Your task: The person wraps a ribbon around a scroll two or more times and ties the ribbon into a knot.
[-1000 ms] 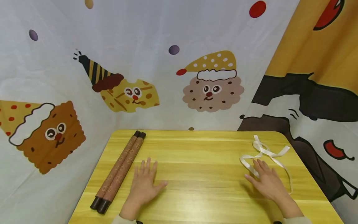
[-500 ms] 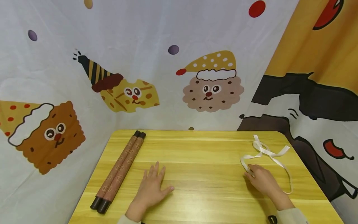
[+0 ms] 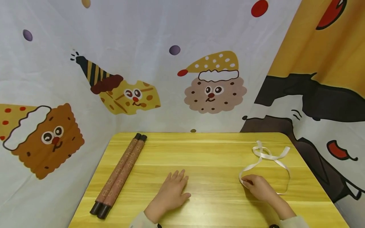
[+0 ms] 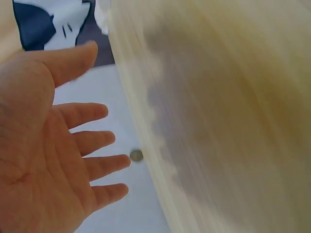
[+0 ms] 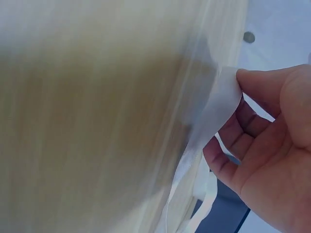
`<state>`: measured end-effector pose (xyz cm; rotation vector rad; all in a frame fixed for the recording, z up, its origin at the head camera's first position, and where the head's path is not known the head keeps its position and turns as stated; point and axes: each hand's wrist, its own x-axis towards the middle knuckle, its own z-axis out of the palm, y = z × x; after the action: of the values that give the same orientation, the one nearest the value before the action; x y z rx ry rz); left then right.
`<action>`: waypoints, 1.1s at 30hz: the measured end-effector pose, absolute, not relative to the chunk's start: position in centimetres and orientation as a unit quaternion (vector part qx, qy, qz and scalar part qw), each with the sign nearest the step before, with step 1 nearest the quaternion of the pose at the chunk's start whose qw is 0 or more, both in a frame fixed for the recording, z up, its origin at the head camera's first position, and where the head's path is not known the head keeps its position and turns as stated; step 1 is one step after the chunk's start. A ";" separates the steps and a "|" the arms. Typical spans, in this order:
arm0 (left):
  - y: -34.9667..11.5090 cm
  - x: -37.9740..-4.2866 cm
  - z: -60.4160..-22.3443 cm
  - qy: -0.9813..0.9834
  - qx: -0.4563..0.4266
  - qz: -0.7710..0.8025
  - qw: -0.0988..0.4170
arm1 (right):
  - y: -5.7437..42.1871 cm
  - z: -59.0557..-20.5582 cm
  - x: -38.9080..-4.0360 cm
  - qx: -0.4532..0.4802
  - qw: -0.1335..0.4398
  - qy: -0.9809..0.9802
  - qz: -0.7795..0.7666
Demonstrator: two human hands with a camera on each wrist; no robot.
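A white ribbon (image 3: 280, 163) lies in loose loops on the right part of the table. My right hand (image 3: 259, 187) pinches it near its left bend; in the right wrist view, thumb and fingers grip the flat ribbon (image 5: 211, 111) and several fingers curl behind it. Over the middle of the table my left hand (image 3: 170, 193) is held with its fingers extended and the thumb out to the side. The left wrist view shows that palm bare, the left hand (image 4: 43, 145) holding nothing.
Two brown patterned rolls (image 3: 121, 172) with black ends lie side by side, slanting along the left of the wood-grain table (image 3: 199, 152). A white curtain (image 3: 148, 38) with cartoon snacks hangs behind the table and at its sides.
My left hand has moved right, away from the rolls. The right hand has closed its fingers on the ribbon and pulled it slightly left and toward me.
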<state>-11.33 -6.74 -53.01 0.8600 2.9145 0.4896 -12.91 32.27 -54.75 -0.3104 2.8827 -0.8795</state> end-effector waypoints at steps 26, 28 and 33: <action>0.2 -11.9 -52.5 0.892 0.400 0.210 0.037 | 26.2 -52.8 -10.6 -0.217 0.224 0.768 -0.559; 0.6 -11.9 -52.6 0.887 0.403 0.217 0.056 | 26.0 -52.7 -10.5 -0.223 0.245 0.743 -0.582; 1.5 -11.6 -52.7 0.876 0.415 0.228 0.089 | 25.6 -52.6 -10.4 -0.220 0.276 0.700 -0.621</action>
<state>-11.65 1.48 -52.73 1.2353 2.6074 0.6788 -10.40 25.62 -52.65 -0.5917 1.8813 -1.6682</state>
